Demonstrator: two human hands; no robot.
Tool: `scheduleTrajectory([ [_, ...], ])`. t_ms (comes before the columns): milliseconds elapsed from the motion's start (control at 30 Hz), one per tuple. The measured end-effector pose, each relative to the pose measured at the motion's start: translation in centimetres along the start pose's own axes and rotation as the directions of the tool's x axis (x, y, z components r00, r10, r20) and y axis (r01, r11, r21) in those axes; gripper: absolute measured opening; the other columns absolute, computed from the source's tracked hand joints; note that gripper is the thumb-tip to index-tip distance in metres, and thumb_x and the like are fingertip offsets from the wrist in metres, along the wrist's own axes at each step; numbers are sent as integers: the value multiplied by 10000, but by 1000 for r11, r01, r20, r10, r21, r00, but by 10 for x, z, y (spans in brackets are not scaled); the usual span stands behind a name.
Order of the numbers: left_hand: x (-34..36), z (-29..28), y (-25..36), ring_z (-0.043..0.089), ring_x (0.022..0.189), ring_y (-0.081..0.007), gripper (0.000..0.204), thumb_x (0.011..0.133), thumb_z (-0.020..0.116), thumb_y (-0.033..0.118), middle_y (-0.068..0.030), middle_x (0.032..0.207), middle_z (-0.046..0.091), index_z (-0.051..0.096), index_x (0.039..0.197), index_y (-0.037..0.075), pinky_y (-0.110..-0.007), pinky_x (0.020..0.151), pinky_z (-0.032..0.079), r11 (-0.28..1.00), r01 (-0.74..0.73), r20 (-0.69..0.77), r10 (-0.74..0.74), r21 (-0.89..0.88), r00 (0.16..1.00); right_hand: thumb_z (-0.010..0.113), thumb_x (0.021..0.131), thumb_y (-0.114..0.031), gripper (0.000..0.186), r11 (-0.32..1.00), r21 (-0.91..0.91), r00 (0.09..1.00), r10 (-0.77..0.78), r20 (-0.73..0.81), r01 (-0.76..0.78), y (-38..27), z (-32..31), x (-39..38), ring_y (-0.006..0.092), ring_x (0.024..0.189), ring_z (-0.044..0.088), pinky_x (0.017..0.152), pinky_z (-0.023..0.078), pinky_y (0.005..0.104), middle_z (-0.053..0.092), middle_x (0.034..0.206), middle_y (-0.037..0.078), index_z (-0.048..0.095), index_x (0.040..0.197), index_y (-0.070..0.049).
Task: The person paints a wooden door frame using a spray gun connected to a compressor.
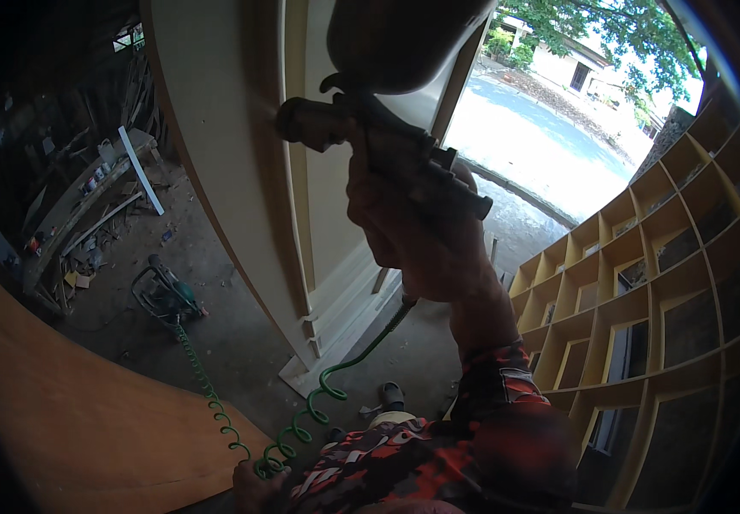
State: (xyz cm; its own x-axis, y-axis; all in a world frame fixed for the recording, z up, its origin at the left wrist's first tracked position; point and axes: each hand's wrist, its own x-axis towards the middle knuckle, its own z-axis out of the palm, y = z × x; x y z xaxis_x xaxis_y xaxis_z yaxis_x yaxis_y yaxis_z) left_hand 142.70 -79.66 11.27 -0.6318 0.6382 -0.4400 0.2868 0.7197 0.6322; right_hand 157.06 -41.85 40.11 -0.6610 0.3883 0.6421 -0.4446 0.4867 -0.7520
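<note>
My right hand (421, 236) is raised and wrapped round the handle of a spray gun (400, 146). A dark cup (404, 38) sits on top of the gun, partly cut off by the upper edge. The nozzle points left, close to the moulded edge of a tall pale wooden panel (224, 137). From the gun's handle a green coiled air hose (329, 390) drops toward my waist. Low in front of my body, my left hand (256, 492) is closed round the hose coils. Its fingers are partly in shadow.
An air compressor (171, 295) stands on the floor at left, joined to the hose. Behind it is a cluttered workbench (70, 210) with a white strip (140, 171) leaning on it. A wooden shelf unit (597, 300) fills the right. An orange-brown board (87, 385) lies lower left.
</note>
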Motion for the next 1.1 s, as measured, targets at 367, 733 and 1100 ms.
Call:
scheduleTrajectory([
  [367,5,15,54,750,719,-185,342,782,866,307,-129,783,778,794,912,-1,-372,700,574,999,-17,9,17,-27,1000,642,1083,-193,254,992,80,955,120,-270,-102,31,-101,27,9,417,409,372,280,226,465,553,-71,603,854,-89],
  [733,24,36,130,729,731,-130,344,795,917,310,-88,806,784,817,951,20,-326,684,559,999,12,74,-8,-50,997,645,1083,-246,359,992,-53,920,85,-384,-113,78,-237,46,29,417,376,393,262,253,462,554,-53,586,759,-102],
  [1100,44,68,193,755,806,-130,144,905,803,104,-95,912,813,813,993,-10,-317,746,593,984,-21,148,48,-178,988,628,1091,-261,363,994,-58,921,61,-385,-91,116,-358,70,46,397,376,384,272,270,461,539,-41,587,773,-91],
])
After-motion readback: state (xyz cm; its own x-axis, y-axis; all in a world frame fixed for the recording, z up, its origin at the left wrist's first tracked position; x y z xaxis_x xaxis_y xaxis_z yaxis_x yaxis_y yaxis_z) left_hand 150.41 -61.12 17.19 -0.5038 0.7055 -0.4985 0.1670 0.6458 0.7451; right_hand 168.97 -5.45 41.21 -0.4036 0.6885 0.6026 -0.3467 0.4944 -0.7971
